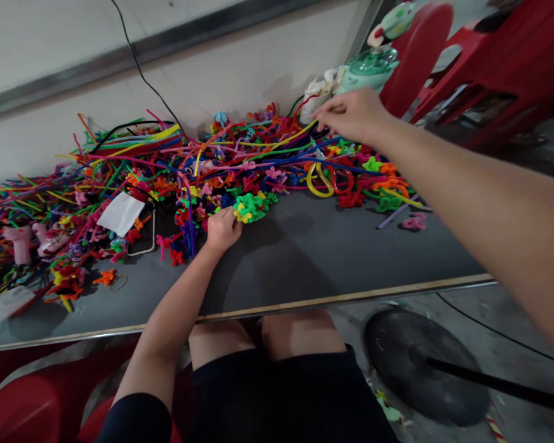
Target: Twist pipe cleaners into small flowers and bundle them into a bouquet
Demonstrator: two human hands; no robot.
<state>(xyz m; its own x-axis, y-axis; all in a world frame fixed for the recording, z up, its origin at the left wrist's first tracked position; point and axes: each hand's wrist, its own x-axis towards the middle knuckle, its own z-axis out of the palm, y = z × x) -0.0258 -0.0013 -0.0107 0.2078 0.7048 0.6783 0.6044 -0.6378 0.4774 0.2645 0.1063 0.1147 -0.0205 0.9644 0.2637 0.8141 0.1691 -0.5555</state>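
My left hand point(224, 229) is closed around the lower end of a bunch of fuzzy pipe-cleaner flowers point(249, 208), bright green with yellow, held just over the table's dark top. My right hand point(351, 115) hovers above the right part of the pipe-cleaner heap, its fingers bent together. The tip of a yellow pipe cleaner point(292, 138) meets these fingertips; whether they grip it is unclear. Below that hand lie scissors point(320, 180) with a yellow and a red handle loop, their blades partly covered.
A long heap of coloured pipe cleaners point(133, 147) lines the wall. A phone point(144, 231) and white paper point(120, 213) lie left on the dark table point(277, 271). A green-lidded container point(369, 67) and red chairs point(484, 67) stand right. A black round base point(415, 363) is on the floor.
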